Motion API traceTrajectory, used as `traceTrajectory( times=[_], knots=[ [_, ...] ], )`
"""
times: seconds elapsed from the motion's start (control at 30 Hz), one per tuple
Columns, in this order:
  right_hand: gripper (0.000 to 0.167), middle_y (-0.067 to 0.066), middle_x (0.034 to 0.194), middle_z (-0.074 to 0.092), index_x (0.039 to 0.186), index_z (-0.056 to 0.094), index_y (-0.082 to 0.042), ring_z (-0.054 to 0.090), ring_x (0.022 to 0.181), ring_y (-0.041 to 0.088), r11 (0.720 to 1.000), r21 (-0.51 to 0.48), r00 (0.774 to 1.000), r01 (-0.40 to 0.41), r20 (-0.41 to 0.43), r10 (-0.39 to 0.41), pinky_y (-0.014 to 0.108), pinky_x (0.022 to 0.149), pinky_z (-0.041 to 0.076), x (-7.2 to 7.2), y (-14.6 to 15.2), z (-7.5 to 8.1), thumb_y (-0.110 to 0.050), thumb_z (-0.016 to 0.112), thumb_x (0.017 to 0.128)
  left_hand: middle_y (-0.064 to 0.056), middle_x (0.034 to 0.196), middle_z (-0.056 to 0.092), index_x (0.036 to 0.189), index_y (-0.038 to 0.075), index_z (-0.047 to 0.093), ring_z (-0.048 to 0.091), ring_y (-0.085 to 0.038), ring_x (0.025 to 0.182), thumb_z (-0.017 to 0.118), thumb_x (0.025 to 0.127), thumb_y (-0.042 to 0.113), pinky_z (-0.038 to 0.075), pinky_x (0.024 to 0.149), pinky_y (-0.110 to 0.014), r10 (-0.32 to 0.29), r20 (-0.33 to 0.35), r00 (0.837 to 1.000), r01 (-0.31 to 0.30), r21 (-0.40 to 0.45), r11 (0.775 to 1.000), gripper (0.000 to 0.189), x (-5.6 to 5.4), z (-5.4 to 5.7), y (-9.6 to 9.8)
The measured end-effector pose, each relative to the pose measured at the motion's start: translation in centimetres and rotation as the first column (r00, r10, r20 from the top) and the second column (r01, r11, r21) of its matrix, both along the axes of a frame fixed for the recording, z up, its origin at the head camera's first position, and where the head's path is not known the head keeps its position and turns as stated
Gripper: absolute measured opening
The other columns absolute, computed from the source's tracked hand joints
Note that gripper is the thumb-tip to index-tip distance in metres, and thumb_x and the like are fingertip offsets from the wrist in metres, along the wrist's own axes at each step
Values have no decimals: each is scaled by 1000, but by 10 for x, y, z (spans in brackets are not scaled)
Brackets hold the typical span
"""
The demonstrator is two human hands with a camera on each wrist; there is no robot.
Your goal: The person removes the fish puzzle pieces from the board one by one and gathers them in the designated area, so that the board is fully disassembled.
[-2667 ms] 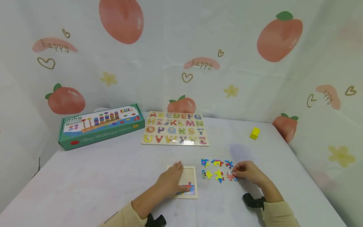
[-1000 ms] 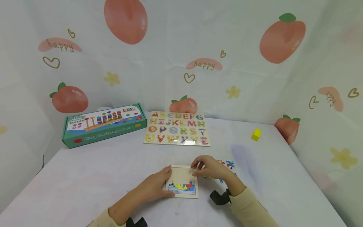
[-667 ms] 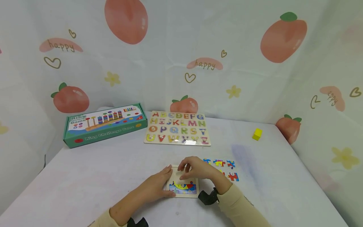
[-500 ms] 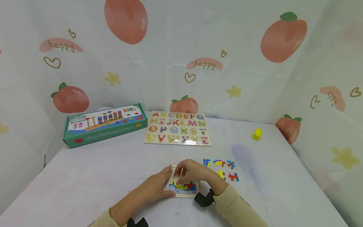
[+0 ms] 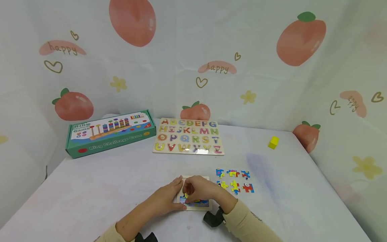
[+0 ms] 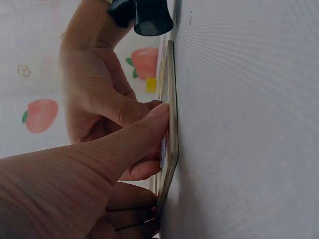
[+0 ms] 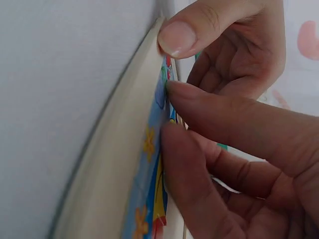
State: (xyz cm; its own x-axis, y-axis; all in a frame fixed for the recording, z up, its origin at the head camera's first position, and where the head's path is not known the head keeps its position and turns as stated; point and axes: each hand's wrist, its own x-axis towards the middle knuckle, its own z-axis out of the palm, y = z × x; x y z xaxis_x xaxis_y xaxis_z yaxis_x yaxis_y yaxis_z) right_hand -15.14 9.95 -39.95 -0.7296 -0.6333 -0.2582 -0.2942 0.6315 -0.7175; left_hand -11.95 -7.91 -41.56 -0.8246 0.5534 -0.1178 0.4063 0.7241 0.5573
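Under the right hand (image 5: 199, 187), whose bent fingers may or may not pinch a piece, lies the puzzle tray (image 7: 112, 154), probably light, stiff, best steadied by its edge, where the left hand (image 5: 166, 198) rests outstretched; right of the bent fingers, thin loose pieces (image 5: 234, 187) would suit edge pinching.

White peach-print backdrop (image 5: 175, 67), probably cloth, behind white table (image 5: 121, 174); purplish patch (image 5: 259, 164) toward right.

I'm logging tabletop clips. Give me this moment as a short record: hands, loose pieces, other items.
Left hand: rests on left side of puzzle tray, thumb on near rim
Right hand: fingertips at the partial picture inside; grip unclear
Loose pieces: six, two rows, right of the tray
Behind: green game box, alphabet board
Far right: yellow block
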Motion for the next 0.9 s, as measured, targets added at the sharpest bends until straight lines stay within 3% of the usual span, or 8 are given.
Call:
traceTrajectory(
  times=[0.4, 0.7, 0.9],
  knots=[
    [22, -2, 74, 53, 86, 58, -7, 47, 67, 6, 999, 4, 999, 33, 34, -33, 14, 61, 43, 2, 1, 2, -4, 76, 74, -19, 150, 29, 138, -7, 38, 32, -34, 137, 74, 76, 41, 35, 107, -50, 9, -5, 1000, -9, -13, 1000, 86, 0, 0, 1],
    [20, -3, 75, 54, 86, 56, -8, 49, 68, 6, 998, -60, 998, 19, 56, -15, 14, 62, 44, 0, 4, -1, -3, 73, 77, -21, 150, 28, 139, -6, 37, 30, -34, 138, 73, 77, 40, 33, 108, -50, -2, 8, 1000, 2, 14, 1000, 85, 1, 0, 0],
    [11, -3, 74, 57, 90, 60, -7, 53, 67, 7, 988, -142, 990, 57, 133, -38, 15, 62, 48, -4, 9, -6, -6, 68, 83, -19, 151, 27, 140, -5, 36, 29, -33, 139, 72, 78, 41, 32, 109, -49, 5, 18, 1000, -6, 10, 1000, 85, 0, 0, 0]
  ],
)
